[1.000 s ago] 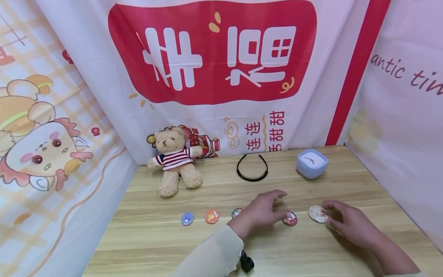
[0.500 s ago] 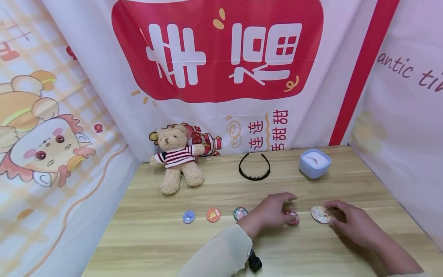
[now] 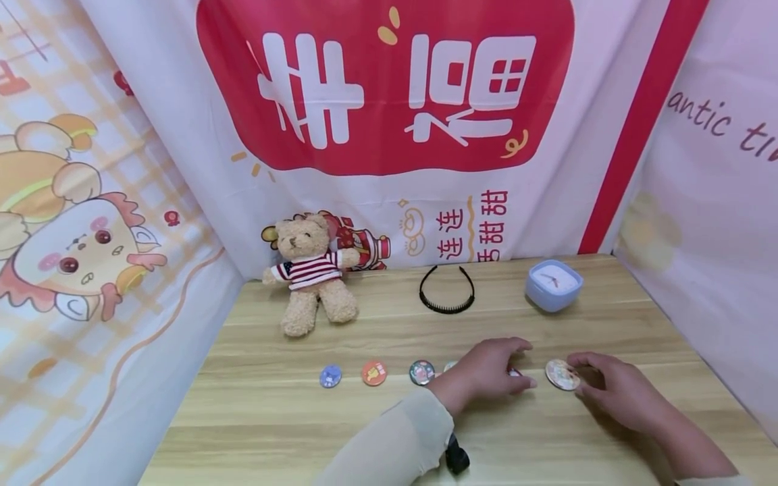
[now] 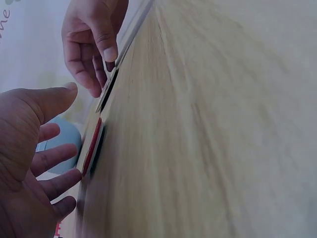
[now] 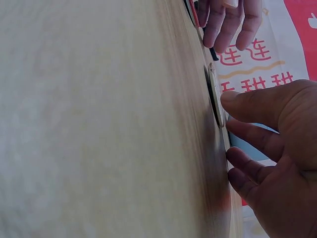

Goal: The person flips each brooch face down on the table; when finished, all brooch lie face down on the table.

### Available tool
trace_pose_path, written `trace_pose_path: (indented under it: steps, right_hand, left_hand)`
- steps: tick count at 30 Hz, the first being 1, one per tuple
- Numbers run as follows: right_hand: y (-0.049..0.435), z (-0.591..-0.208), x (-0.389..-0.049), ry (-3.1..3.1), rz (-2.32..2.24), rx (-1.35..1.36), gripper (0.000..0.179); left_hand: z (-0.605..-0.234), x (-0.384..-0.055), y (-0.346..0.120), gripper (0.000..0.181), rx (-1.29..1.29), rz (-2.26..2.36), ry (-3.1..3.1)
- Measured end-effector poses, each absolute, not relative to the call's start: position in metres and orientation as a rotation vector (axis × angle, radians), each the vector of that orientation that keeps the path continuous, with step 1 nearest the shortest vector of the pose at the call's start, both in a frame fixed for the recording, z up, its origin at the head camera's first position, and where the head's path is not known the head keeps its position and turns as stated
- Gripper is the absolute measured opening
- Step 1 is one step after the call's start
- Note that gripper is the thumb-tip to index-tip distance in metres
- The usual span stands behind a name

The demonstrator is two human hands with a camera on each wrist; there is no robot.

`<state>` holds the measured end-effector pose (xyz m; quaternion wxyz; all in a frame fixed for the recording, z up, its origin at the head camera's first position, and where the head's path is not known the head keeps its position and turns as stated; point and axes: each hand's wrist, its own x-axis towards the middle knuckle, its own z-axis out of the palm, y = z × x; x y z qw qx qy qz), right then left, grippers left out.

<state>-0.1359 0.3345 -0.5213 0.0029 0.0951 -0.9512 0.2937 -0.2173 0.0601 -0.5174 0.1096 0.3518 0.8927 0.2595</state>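
A row of round button badges crosses the wooden table. My right hand (image 3: pixel 626 397) holds the cream badge (image 3: pixel 558 375) at its right edge, thumb and index finger on either side, with the badge low at the tabletop. My left hand (image 3: pixel 486 371) is spread over the red badge (image 3: pixel 514 372), mostly hiding it in the head view. In the left wrist view the red badge (image 4: pixel 92 148) shows beside the fingertips, with the thumb apart from it. Left of this hand lie a green badge (image 3: pixel 422 372), an orange badge (image 3: pixel 373 372) and a blue badge (image 3: pixel 330 376). A pale badge (image 3: pixel 450 366) is partly covered.
Behind the badges, a teddy bear (image 3: pixel 313 277) in a striped shirt leans at the back left. A black toothed headband (image 3: pixel 446 308) lies at the back middle. To its right stands a blue clock (image 3: pixel 554 287). Printed cloth hangs around the table.
My left hand has moved a little to the right over the red badge, uncovering the green badge and part of the pale one. The right hand stays at the cream badge.
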Motion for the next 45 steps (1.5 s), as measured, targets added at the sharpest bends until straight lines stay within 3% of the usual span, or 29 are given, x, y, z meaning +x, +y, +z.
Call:
trace_pose_path:
  steps: [45]
  right_hand:
    - [0.336, -0.526, -0.142, -2.965, 0.773, 0.316, 0.033]
  left_hand:
    - [-0.517, -0.206, 0.104, 0.056, 1.155, 0.477, 2.745]
